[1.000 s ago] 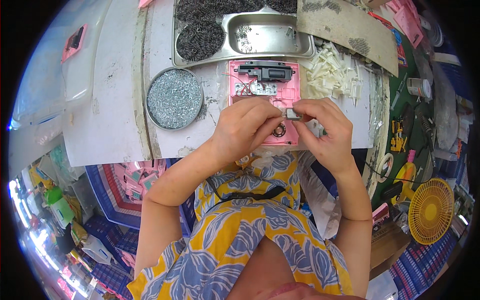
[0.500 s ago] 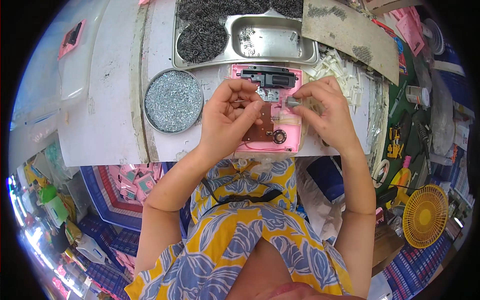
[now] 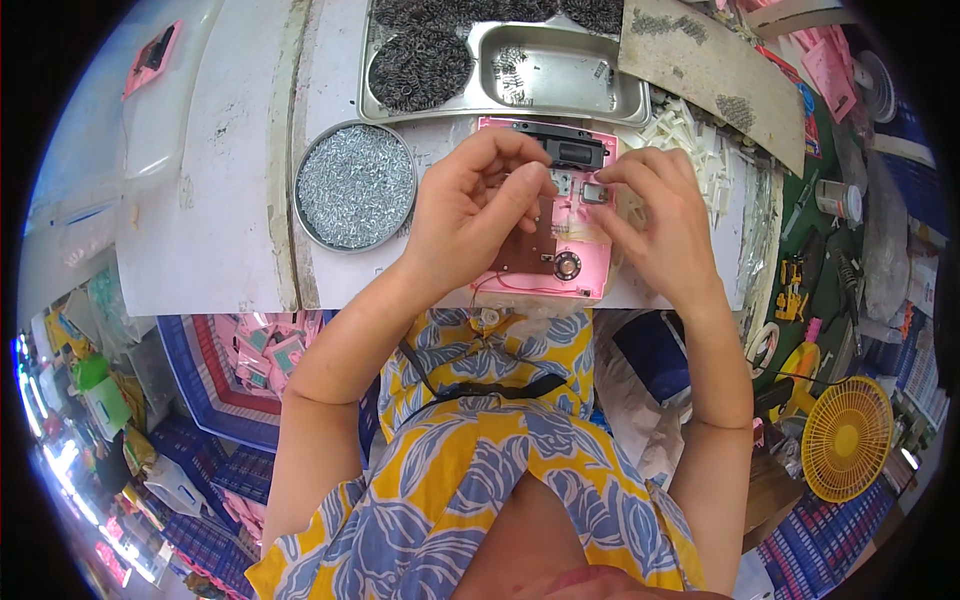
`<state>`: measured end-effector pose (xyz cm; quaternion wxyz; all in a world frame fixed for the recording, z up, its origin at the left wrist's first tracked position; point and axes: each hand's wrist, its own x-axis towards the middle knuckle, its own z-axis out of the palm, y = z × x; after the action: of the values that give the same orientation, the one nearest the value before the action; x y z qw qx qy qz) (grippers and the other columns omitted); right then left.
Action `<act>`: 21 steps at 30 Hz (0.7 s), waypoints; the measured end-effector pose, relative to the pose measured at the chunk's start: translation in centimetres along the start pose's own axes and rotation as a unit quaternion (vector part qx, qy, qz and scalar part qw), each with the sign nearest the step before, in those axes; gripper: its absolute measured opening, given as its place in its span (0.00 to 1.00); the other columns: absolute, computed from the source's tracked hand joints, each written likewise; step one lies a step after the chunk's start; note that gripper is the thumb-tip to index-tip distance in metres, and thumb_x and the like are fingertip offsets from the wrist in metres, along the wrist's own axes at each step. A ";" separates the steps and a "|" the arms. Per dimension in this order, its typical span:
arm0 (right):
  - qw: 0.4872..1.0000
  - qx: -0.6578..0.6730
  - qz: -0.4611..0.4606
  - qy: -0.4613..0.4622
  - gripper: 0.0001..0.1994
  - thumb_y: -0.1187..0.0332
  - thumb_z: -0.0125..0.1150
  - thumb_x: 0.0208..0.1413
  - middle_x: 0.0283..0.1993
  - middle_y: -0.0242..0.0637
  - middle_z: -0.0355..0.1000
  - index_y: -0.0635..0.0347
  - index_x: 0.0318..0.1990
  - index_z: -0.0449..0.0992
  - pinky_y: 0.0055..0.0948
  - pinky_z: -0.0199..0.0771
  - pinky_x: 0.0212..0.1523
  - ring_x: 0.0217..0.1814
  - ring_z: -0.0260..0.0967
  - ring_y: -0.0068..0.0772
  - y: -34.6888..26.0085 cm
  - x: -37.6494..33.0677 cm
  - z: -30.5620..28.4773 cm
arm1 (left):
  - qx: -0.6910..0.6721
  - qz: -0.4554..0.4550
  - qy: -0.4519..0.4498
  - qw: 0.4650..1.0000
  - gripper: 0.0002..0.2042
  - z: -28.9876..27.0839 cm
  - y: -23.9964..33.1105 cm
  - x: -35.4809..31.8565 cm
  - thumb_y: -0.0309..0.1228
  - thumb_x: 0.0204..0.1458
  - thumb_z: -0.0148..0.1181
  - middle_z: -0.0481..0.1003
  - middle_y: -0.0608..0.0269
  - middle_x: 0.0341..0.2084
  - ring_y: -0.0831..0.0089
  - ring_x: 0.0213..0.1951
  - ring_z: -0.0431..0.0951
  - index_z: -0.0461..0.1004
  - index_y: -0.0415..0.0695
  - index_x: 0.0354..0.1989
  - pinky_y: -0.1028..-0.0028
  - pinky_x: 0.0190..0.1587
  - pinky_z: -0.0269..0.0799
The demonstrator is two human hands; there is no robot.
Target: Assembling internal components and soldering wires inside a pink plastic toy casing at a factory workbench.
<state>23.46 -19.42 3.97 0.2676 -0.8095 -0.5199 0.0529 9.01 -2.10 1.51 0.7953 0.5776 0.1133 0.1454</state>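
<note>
A pink plastic housing lies on the table in front of me, with a black module along its far edge. Inside it are a brown circuit board and a small round black part. My left hand is above the housing's left side, its thumb and forefinger close together; anything between them is too small to make out. A small silver motor sits at the housing's right side. The thumb and forefinger of my right hand close round its right end.
To the left stands a round tin full of small screws. Behind the housing is a metal tray with dark springs, partly under a grey board. White plastic parts lie in a heap at right. A yellow fan stands lower right.
The whole table view has shifted slightly right and up. My left fingers have moved nearer the motor, and the motor lies flatter between my right fingers.
</note>
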 end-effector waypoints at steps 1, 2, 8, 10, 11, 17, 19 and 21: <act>1.000 0.000 -0.016 0.016 0.11 0.70 0.70 0.46 0.38 0.34 0.73 0.57 0.39 0.80 0.38 0.68 0.46 0.43 0.66 0.43 -0.6 0.0 0.0 | 0.011 -0.003 -0.017 1.000 0.09 0.0 0.2 0.2 0.26 0.67 0.52 0.78 0.61 0.38 0.85 0.32 0.75 0.71 0.35 0.50 0.83 0.34 0.74; 0.999 0.000 -0.032 0.033 0.11 0.69 0.69 0.46 0.38 0.34 0.73 0.57 0.39 0.80 0.38 0.68 0.45 0.43 0.66 0.43 -1.2 0.1 0.2 | 0.022 -0.006 -0.034 0.999 0.09 -0.1 0.4 0.5 0.27 0.68 0.50 0.78 0.60 0.38 0.84 0.32 0.75 0.71 0.35 0.51 0.82 0.35 0.74; 0.994 0.073 -0.010 0.077 0.06 0.70 0.69 0.48 0.31 0.32 0.74 0.58 0.34 0.82 0.36 0.67 0.43 0.40 0.68 0.38 -1.0 0.1 2.8 | 0.062 0.029 -0.009 0.998 0.11 0.9 1.7 1.5 0.26 0.67 0.49 0.78 0.60 0.43 0.85 0.31 0.73 0.72 0.35 0.53 0.83 0.35 0.73; 0.985 0.141 0.003 0.095 0.05 0.71 0.70 0.48 0.31 0.32 0.75 0.58 0.33 0.83 0.34 0.68 0.43 0.40 0.68 0.37 -0.9 -0.3 2.0 | 0.160 -0.022 -0.038 0.986 0.12 -0.2 1.7 1.3 0.24 0.65 0.49 0.78 0.60 0.44 0.86 0.31 0.72 0.72 0.35 0.54 0.83 0.35 0.72; 0.979 0.175 0.011 0.104 0.05 0.72 0.70 0.48 0.30 0.32 0.76 0.58 0.33 0.83 0.34 0.69 0.42 0.40 0.68 0.37 -0.8 -0.5 1.6 | 0.190 0.006 -0.051 0.981 0.13 0.4 1.3 1.2 0.22 0.63 0.50 0.79 0.63 0.39 0.86 0.31 0.73 0.74 0.35 0.53 0.82 0.35 0.72; 0.976 0.185 -0.034 0.105 0.10 0.74 0.72 0.46 0.35 0.34 0.77 0.56 0.39 0.85 0.32 0.70 0.44 0.42 0.69 0.38 0.7 -1.5 0.0 | 0.162 -0.098 -0.219 0.957 0.09 0.8 0.5 3.5 0.25 0.63 0.56 0.77 0.67 0.28 0.82 0.30 0.74 0.78 0.33 0.46 0.80 0.35 0.73; 0.978 0.167 -0.026 0.123 0.13 0.74 0.72 0.45 0.36 0.34 0.77 0.57 0.41 0.84 0.32 0.71 0.44 0.43 0.69 0.38 1.2 -2.5 -0.4 | 0.169 -0.104 -0.238 0.951 0.08 1.3 0.5 4.4 0.25 0.62 0.59 0.76 0.67 0.26 0.82 0.29 0.74 0.78 0.32 0.43 0.79 0.34 0.72; 0.977 0.159 0.008 0.141 0.16 0.76 0.72 0.46 0.37 0.35 0.77 0.58 0.45 0.83 0.30 0.72 0.44 0.42 0.71 0.35 0.9 -3.9 -1.8 | 0.204 -0.119 -0.205 0.950 0.07 1.2 1.2 3.9 0.24 0.61 0.59 0.76 0.67 0.25 0.81 0.28 0.74 0.78 0.33 0.41 0.79 0.33 0.72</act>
<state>23.06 -23.79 4.28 0.4630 -0.7601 -0.4554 0.0226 12.96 -1.36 2.99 0.6781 0.7271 0.0431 -0.0984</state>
